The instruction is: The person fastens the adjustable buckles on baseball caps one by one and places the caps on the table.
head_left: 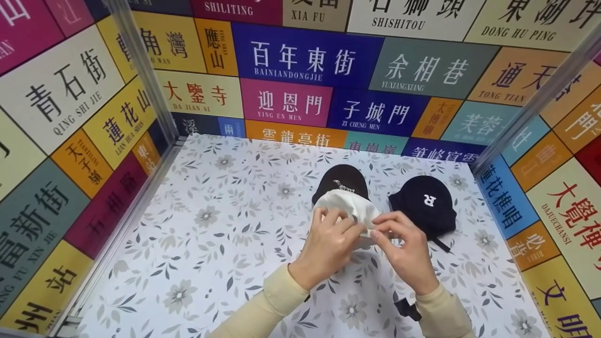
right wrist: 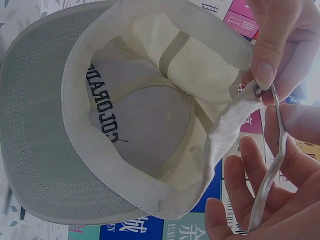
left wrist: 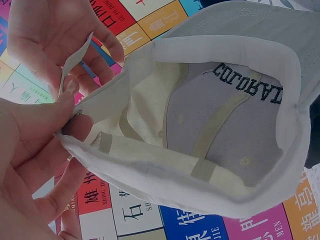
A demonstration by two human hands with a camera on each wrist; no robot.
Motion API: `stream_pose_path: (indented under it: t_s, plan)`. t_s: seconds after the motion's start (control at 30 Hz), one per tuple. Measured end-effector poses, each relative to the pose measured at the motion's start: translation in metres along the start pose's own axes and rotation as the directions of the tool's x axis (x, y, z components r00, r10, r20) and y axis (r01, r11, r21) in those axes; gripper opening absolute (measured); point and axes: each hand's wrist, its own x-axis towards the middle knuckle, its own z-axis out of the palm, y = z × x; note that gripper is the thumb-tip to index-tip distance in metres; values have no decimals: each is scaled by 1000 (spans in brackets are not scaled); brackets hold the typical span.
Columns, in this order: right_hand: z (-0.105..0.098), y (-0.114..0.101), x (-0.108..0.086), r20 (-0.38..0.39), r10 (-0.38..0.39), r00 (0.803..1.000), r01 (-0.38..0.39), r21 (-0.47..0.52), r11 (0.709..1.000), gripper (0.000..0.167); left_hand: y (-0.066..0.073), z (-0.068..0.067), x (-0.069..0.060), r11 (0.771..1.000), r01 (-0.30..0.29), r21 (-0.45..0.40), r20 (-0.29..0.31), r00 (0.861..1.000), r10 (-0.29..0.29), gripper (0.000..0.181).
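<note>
A white cap [head_left: 350,204] is between both hands, its hollow inside facing up, with dark letters showing through the crown. My left hand [head_left: 331,246] pinches the cap's rear edge with thumb and fingers, close to a small metal eyelet [right wrist: 258,91]. The cap's thin white strap [right wrist: 270,180] comes away from that edge. My right hand [head_left: 406,251] pinches this strap between thumb and index finger, its other fingers spread loosely. In the right wrist view the cap's greenish-grey brim [right wrist: 37,125] points left, away from both hands.
A dark brown cap [head_left: 345,176] lies just beyond the white cap. To the right is a navy cap [head_left: 422,204] with a white R, its strap [head_left: 441,244] trailing. A floral cloth [head_left: 206,216] covers the table; sign-printed panels [head_left: 305,51] wall three sides.
</note>
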Motion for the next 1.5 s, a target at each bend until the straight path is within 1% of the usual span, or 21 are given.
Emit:
stream_pose_path:
  t_s: [0.13,0.27,0.4,0.63,0.83,1.1,1.33,1.5]
  plan:
    - [0,0,0,6,-1,1000,1,9,1000,15,0,0,0,1000,-3,-2,-2,1000,3,17]
    - [-1,1,0,11,-5,1000,5,12,1000,10,-1,0,0,999,-19,29,-5,1000,19,16]
    - [-1,1,-1,16,-19,1000,18,16,1000,13,0,1,0,997,-35,64,-6,999,35,17]
    - [1,0,0,40,-40,998,40,11,999,18,4,0,1,1000,-1,-2,-5,1000,1,15]
    - [3,-3,1,49,-36,998,36,15,999,18,5,1,1,1000,-6,20,-21,1000,6,18]
    - [4,-3,-2,42,-22,999,20,44,999,15,7,2,-1,1000,4,6,-4,1000,-4,17]
    - [6,-2,-5,37,-18,999,16,39,999,16,7,1,-3,1000,8,-7,0,1000,-8,17]
    - [5,-5,-4,35,-15,999,13,44,999,17,6,0,-1,1000,8,-16,9,1000,-8,18]
